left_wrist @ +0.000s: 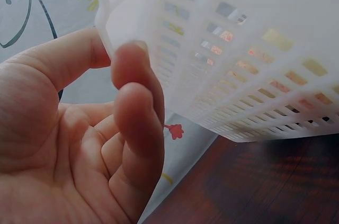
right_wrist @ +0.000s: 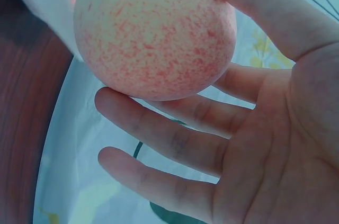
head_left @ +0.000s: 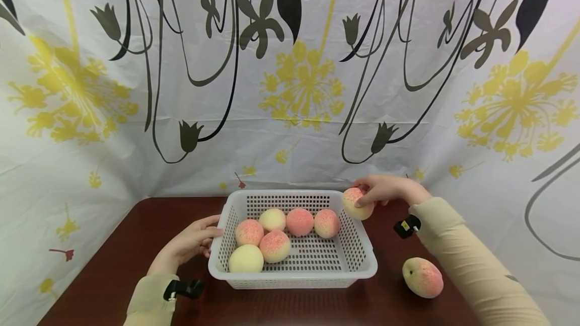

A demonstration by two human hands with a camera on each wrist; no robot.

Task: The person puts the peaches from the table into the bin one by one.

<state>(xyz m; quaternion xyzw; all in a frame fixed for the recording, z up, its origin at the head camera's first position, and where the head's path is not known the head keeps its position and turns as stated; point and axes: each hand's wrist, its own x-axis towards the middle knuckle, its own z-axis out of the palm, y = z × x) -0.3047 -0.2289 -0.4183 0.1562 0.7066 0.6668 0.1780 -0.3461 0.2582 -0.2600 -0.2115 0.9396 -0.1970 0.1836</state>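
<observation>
A white plastic basket (head_left: 299,281) with slotted walls holds several peaches (head_left: 300,222), some pale yellow and some blushed pink. At its left side my left hand (head_left: 196,240) grips the rim, thumb at the edge and curled fingers against the outside wall, as the left wrist view shows. Over the basket's back right corner, my right hand (head_left: 385,189) pinches a yellow-and-pink peach (right_wrist: 156,38) between thumb and fingers. In the right wrist view two of its fingers extend below the fruit. Another peach (head_left: 423,277) lies on the table to the right of the basket.
The dark reddish-brown table (head_left: 113,260) carries the basket and the loose peach. Behind and at both sides hangs a white floral curtain (head_left: 299,155), close to the table's back edge. Black wrist cameras (head_left: 183,289) sit on both sleeves.
</observation>
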